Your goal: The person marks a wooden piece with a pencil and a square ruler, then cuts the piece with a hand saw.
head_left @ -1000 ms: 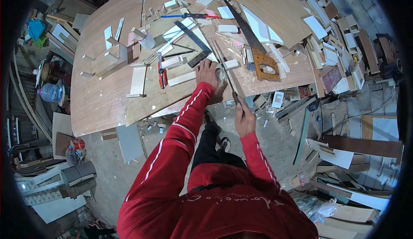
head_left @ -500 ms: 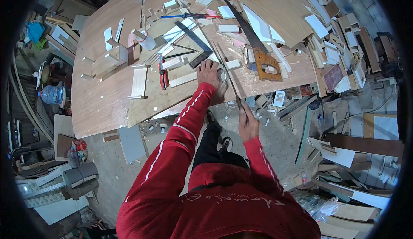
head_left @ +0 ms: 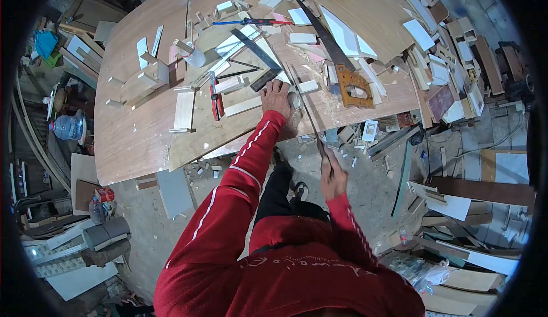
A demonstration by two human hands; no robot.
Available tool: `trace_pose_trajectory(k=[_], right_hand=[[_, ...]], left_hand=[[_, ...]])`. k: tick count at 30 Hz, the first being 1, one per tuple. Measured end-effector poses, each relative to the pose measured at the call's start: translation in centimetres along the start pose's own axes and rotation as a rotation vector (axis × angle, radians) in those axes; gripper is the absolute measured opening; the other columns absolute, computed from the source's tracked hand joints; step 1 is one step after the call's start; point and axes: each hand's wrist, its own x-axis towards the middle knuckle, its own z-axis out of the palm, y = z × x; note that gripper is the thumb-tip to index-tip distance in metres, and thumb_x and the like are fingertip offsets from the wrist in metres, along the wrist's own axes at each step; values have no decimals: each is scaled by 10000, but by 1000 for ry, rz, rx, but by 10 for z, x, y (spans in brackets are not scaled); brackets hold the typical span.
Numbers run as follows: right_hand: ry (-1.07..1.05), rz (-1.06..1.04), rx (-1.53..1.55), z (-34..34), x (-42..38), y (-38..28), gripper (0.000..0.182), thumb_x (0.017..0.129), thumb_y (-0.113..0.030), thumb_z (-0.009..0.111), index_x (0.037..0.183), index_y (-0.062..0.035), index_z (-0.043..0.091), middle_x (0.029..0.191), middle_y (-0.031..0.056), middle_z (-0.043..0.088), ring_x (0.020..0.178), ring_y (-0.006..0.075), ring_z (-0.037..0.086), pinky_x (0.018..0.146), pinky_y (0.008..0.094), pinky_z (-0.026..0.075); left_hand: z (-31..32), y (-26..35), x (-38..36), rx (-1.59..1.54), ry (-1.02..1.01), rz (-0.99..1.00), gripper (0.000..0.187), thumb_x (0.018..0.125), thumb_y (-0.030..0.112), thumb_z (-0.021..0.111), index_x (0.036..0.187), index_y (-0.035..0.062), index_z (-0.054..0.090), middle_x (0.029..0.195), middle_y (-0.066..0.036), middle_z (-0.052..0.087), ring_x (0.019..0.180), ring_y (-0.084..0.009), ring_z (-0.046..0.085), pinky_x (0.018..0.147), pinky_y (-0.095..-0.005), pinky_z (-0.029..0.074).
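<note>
My left hand presses down on a pale wooden strip at the front of the workbench, fingers bent over it. A pale piece shows on the other side of the hand; whether both are one strip is hidden. In my right hand, fingers wrapped round its handle, is a handsaw, its narrow blade seen nearly edge-on just right of my left hand. A try square lies touching or close to my left fingertips. Left of that hand rests a red utility knife.
A wooden-handled saw lies to the right among offcuts and a large plywood sheet. On the left stand a small legged wooden piece and a white pot. Scrap wood litters the floor beyond the workbench.
My right hand has drawn the handsaw back towards my body and slightly right. My left hand stays in place on the wooden strip.
</note>
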Motion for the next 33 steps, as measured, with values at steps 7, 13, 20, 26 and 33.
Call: trace_pose_trajectory(k=[7, 13, 20, 26, 33], right_hand=[[64, -110, 1, 41, 62, 6, 315, 935, -167, 522, 1246, -148, 572, 622, 195, 535, 519, 239, 581, 528, 333, 452], [-33, 39, -25, 7, 7, 3, 339, 925, -147, 520, 1262, -141, 557, 671, 219, 582, 566, 275, 639, 550, 350, 469], [29, -75, -29, 41, 64, 6, 314, 940, -185, 517, 1243, -120, 572, 735, 255, 591, 613, 312, 662, 559, 360, 484], [-28, -27, 60, 8, 18, -3, 315, 951, -183, 504, 1245, -88, 566, 808, 266, 611, 653, 334, 665, 587, 350, 496], [77, -206, 63, 38, 52, 12, 330, 922, -133, 533, 1249, -104, 563, 816, 250, 632, 657, 323, 673, 587, 345, 495]], left_hand=[[-9, 3, -1, 1, -46, 12, 328, 734, 224, 655, 1044, 139, 586, 1072, -99, 506, 1056, -293, 451, 848, -441, 349], [-11, 3, 0, 22, -93, -15, 353, 722, 208, 661, 1060, 142, 585, 1084, -99, 503, 1067, -298, 450, 852, -446, 352], [-7, 3, 0, -19, -65, -6, 333, 723, 217, 664, 1038, 133, 595, 1114, -100, 504, 1083, -301, 448, 861, -458, 350], [-4, 0, -1, -4, -74, -14, 346, 723, 221, 664, 1047, 128, 585, 1115, -98, 505, 1088, -296, 446, 865, -456, 352], [-1, -1, -1, -11, -44, 13, 373, 682, 184, 662, 1038, 121, 571, 1104, -92, 498, 1080, -294, 443, 863, -459, 351]])
